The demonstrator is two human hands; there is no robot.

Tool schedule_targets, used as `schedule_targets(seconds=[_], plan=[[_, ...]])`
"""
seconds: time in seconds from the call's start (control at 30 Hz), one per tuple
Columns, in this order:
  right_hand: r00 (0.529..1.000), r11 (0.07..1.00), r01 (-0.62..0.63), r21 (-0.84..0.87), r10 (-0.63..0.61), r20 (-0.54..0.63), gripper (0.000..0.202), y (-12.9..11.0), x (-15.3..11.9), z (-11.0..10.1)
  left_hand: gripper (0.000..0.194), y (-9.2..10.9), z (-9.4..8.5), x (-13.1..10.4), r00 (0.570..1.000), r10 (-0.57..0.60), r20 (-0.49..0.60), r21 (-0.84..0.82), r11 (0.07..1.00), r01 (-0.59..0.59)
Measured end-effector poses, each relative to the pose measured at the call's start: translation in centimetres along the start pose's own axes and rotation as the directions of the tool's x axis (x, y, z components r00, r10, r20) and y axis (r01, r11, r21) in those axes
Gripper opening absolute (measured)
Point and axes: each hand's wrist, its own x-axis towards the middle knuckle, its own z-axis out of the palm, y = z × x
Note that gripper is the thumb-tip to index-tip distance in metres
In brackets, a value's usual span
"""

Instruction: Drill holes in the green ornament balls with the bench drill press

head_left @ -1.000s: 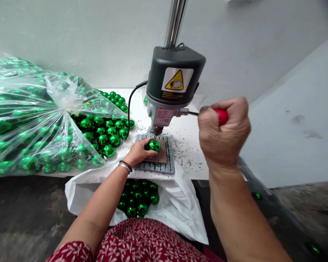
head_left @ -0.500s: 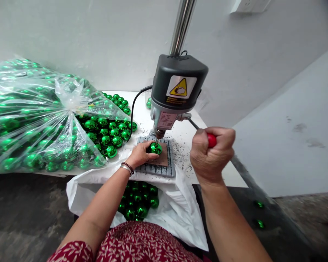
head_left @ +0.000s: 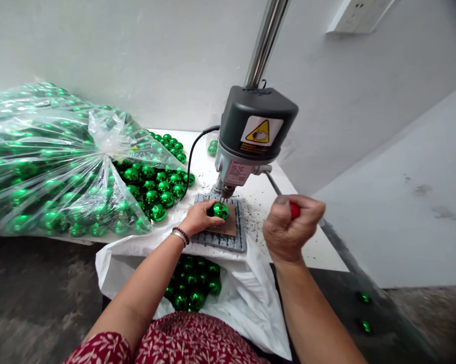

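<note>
My left hand [head_left: 200, 219] grips a shiny green ball [head_left: 221, 210] between thumb and fingers. The ball rests on a brown board [head_left: 228, 227] over the grey slotted base [head_left: 237, 245] of a drill press [head_left: 256, 126]. Directly above the ball is the drill chuck [head_left: 228, 191]; whether the bit touches the ball I cannot tell. My right hand [head_left: 294, 227] is wrapped round the red knob [head_left: 295, 210] of the press's feed lever [head_left: 274, 183], to the right of the machine.
A clear plastic bag [head_left: 110, 134] of green balls covers the left side, with loose balls [head_left: 163, 187] beside it. A white sack [head_left: 246, 293] holding more balls hangs at the front edge. Dark shavings litter the white table [head_left: 311, 247]. Two balls [head_left: 365, 327] lie on the floor at right.
The view has shifted slightly, so the scene sits lower and further right. My right hand and the lever knob have dropped a little relative to the press. The left hand keeps its ball.
</note>
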Motion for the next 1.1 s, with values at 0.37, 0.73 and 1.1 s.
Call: schedule_targets(seconds=[0.37,0.73,1.1], plan=[[0.886,0.903,-0.419,-0.098,0.43,0.173,0.017,-1.3,10.3,2.3,0.055,0.2,-2.1,-3.4,0.982,0.146,0.122,-0.056,0.989,-0.14],[0.915,0.923,-0.377,-0.072,0.383,0.123,0.016,-1.3,9.8,2.4,0.044,-0.7,-8.4,-2.9,0.887,-0.209,-0.413,0.644,0.621,0.446],[0.934,0.942,-0.336,-0.014,0.336,0.126,0.014,-0.9,9.3,2.2,0.053,-1.0,-9.2,-2.8,0.864,-0.243,-0.441,0.636,0.594,0.492]])
